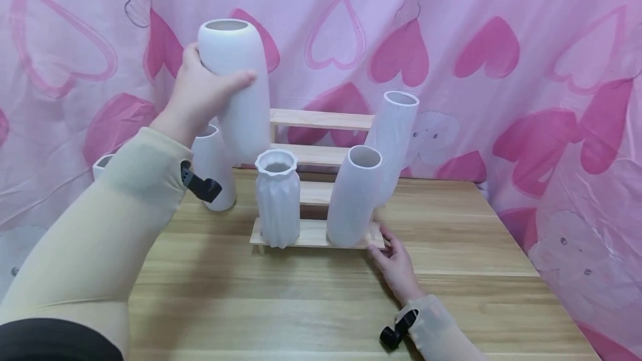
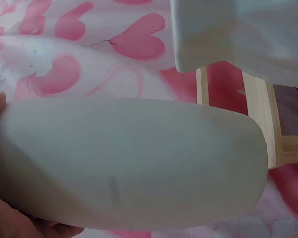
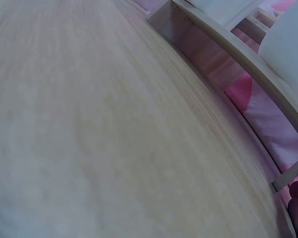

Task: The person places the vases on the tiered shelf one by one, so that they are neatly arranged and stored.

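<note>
With our left hand (image 1: pixel 200 88) we grip a large white vase (image 1: pixel 241 88), nearly upright, at the left edge of the stepped wooden stand (image 1: pixel 323 120); we cannot tell whether its base touches a step. Our right hand (image 1: pixel 399 273) pinches the lowest shelf's (image 1: pixel 313 233) right front corner, and that shelf carries a pleated vase (image 1: pixel 278 205) by its left edge, a smooth vase (image 1: pixel 353 199) nearer its right.

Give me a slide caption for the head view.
Left hand holds up a white vase while the right hand grips a wooden stand.
</note>
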Motion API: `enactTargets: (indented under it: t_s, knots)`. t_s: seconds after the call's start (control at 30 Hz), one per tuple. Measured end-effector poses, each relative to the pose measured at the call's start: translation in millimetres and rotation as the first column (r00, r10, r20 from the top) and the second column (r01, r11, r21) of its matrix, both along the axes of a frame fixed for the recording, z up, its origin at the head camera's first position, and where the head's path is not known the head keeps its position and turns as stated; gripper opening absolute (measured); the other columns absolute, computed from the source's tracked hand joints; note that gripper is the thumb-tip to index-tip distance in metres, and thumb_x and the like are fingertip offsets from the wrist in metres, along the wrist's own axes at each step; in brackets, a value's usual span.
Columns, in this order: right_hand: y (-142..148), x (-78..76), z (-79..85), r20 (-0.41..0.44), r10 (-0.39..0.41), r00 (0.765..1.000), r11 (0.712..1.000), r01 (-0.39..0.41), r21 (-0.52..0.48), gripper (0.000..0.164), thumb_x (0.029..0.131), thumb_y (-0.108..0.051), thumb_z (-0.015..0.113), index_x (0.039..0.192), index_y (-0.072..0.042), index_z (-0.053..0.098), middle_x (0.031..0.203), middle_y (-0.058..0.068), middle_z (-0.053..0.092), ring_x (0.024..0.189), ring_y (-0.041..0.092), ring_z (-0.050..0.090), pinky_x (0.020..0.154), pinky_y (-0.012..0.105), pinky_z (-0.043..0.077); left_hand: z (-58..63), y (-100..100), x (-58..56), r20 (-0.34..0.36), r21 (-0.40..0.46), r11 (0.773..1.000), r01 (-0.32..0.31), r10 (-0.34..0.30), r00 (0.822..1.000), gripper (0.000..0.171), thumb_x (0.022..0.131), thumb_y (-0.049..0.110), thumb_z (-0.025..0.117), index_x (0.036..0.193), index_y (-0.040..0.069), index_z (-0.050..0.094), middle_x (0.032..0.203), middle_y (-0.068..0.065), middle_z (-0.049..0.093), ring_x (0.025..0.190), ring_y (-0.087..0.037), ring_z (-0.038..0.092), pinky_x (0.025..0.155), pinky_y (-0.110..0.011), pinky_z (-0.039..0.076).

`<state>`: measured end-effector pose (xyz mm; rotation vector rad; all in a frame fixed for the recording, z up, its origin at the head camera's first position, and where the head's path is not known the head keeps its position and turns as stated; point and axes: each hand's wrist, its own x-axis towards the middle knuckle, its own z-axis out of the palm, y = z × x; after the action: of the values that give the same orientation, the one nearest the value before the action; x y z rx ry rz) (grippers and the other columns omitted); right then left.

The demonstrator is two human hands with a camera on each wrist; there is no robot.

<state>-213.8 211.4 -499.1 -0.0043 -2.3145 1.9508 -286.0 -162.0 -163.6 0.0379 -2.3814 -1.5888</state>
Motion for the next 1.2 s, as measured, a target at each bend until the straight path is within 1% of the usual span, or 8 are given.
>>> enactTargets:
  t_s: [0.2,0.4,0.6,0.63,0.73,0.93,1.07,1.2]
  knots:
    - [1.4,-0.1,-2.0,-0.006,0.000,1.000,1.000,0.000,0.022,0.068,0.090,-0.024,0.070,0.146,-0.007,0.036,0.148,0.012,0.037,0.094,0.009,0.061,0.080,0.019,0.049,3.7,11.6,-19.4,0.005,0.021,0.998,0.054,-0.054,0.999,0.106,0.071,0.055,0.079,0.149,0.027,0.014,0.141,-0.003,0.037,0.122,-0.022,0.044,0.102,-0.048,0.040]
    - [-2.7,2.3,-0.4,0.007,0.007,1.000,1.000,-0.007,0.008,0.067,0.090,-0.023,0.069,0.146,-0.008,0.037,0.148,0.011,0.037,0.096,0.013,0.061,0.080,0.019,0.050,2.3,14.0,-28.5,0.026,0.052,0.992,0.118,-0.120,0.992,0.102,0.071,0.052,0.081,0.148,0.026,0.018,0.141,-0.003,0.037,0.122,-0.024,0.045,0.100,-0.051,0.041]
    - [-5.2,2.7,2.9,0.010,0.012,1.000,1.000,-0.012,-0.007,0.065,0.090,-0.022,0.069,0.146,-0.007,0.037,0.148,0.011,0.038,0.096,0.012,0.061,0.081,0.019,0.050,-8.1,12.5,-28.6,0.073,0.052,0.984,0.171,-0.175,0.982,0.100,0.075,0.051,0.078,0.148,0.025,0.016,0.142,-0.005,0.035,0.123,-0.026,0.043,0.100,-0.053,0.040]
    - [-6.3,4.1,7.2,0.015,0.012,1.000,1.000,-0.012,-0.006,0.065,0.090,-0.020,0.068,0.146,-0.007,0.037,0.148,0.012,0.037,0.096,0.011,0.061,0.081,0.019,0.050,-9.7,12.5,-28.0,0.078,0.056,0.982,0.181,-0.185,0.980,0.099,0.075,0.051,0.077,0.148,0.025,0.016,0.143,-0.005,0.034,0.123,-0.026,0.042,0.100,-0.054,0.040]
    - [-5.9,3.2,7.0,0.009,0.010,1.000,1.000,-0.010,0.001,0.066,0.090,-0.021,0.069,0.146,-0.007,0.037,0.148,0.012,0.037,0.095,0.011,0.061,0.081,0.019,0.050,-15.3,12.9,-27.6,0.096,0.058,0.977,0.204,-0.209,0.973,0.098,0.076,0.052,0.076,0.148,0.026,0.015,0.143,-0.005,0.033,0.124,-0.027,0.042,0.098,-0.056,0.041]
    - [-5.4,0.9,3.7,0.013,0.015,1.000,1.000,-0.015,-0.002,0.067,0.091,-0.021,0.068,0.147,-0.006,0.035,0.147,0.012,0.039,0.101,0.015,0.060,0.083,0.019,0.049,-27.5,15.3,-30.3,0.071,0.049,0.966,0.252,-0.255,0.964,0.096,0.079,0.045,0.076,0.148,0.019,0.014,0.141,-0.007,0.034,0.122,-0.028,0.044,0.098,-0.051,0.043]
    - [-5.6,1.7,4.4,0.017,0.021,1.000,1.000,-0.021,-0.008,0.067,0.092,-0.021,0.067,0.147,-0.005,0.033,0.147,0.011,0.040,0.103,0.017,0.059,0.084,0.019,0.049,-28.6,16.4,-29.9,0.070,0.034,0.963,0.269,-0.271,0.960,0.098,0.079,0.046,0.076,0.149,0.020,0.012,0.142,-0.008,0.033,0.123,-0.028,0.044,0.098,-0.051,0.043]
    - [-3.7,1.7,4.2,0.015,0.025,1.000,1.000,-0.025,-0.012,0.067,0.091,-0.021,0.067,0.147,-0.005,0.033,0.147,0.011,0.039,0.104,0.018,0.059,0.083,0.019,0.049,-23.9,19.4,-29.4,0.072,0.042,0.960,0.278,-0.280,0.957,0.098,0.079,0.047,0.075,0.149,0.023,0.011,0.144,-0.007,0.032,0.124,-0.028,0.043,0.099,-0.052,0.042]
